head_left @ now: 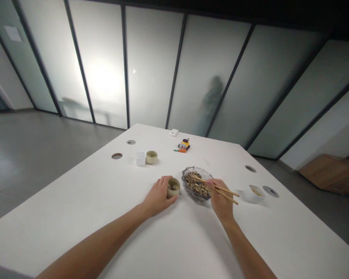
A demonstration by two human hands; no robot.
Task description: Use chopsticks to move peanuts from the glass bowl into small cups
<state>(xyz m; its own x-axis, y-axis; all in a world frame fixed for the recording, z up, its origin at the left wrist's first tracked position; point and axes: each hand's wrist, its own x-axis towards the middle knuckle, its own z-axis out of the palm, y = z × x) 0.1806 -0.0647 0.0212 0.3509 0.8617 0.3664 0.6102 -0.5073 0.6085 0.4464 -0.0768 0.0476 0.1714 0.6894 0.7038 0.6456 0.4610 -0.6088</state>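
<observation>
My left hand [158, 197] is wrapped round a small beige cup [173, 186] that stands on the white table [110, 217]; something dark lies inside the cup. My right hand [220, 199] grips a pair of wooden chopsticks [221, 188], whose tips reach into a glass dish [197, 182] filled with brownish shells or nuts. The dish sits just to the right of the cup, between my two hands.
A white bowl [254, 193] stands right of my right hand. Farther back are a white square cup [140, 158], a greenish cup [151, 157], a small toy car [184, 145] and a white box [173, 133]. Round cable holes [116, 156] dot the table. Frosted glass walls stand behind.
</observation>
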